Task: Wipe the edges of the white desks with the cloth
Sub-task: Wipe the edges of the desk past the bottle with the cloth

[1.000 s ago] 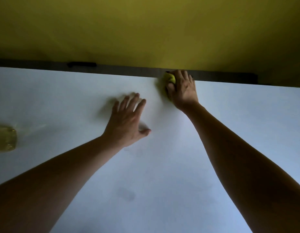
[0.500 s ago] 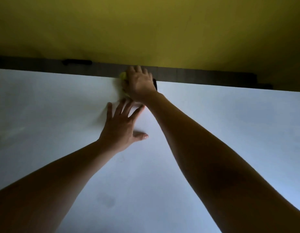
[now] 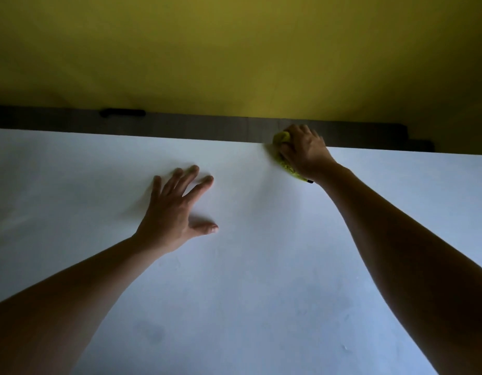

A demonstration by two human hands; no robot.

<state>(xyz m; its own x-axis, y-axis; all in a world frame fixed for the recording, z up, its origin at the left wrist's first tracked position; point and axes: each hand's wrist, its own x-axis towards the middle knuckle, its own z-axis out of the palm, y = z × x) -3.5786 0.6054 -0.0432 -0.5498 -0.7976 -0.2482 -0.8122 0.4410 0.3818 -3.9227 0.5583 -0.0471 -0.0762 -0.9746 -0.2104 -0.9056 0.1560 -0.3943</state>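
1. Head view: the right hand (image 3: 304, 152), right of centre in the upper half of the frame, has its fingers curled over a yellow-green cloth (image 3: 283, 150) and grips it.
2. The cloth is bunched under the palm. One lump shows at the fingertips, upper left of the hand; a strip runs out below the palm toward the wrist. A small dark bit sits at the strip's lower end; what it is cannot be told.
3. Cloth and hand sit on the far edge of the white desk (image 3: 248, 280), where the white top meets a dark strip (image 3: 207, 129) behind it. The fingertips reach over that edge; they are slightly blurred.
4. The left hand (image 3: 175, 212), left of centre at mid frame, lies flat on the desk top, fingers straight and spread, thumb out to the right. It holds nothing and is well apart from the cloth.
5. Both forearms come in from the lower corners of the frame, bare.
6. On the dark strip, upper left, lies a black elongated object (image 3: 122, 112); its kind is not legible.
7. Above the strip a yellow wall (image 3: 234, 50) fills the upper part of the frame.
8. Faint smudges show on the desk top at lower centre.
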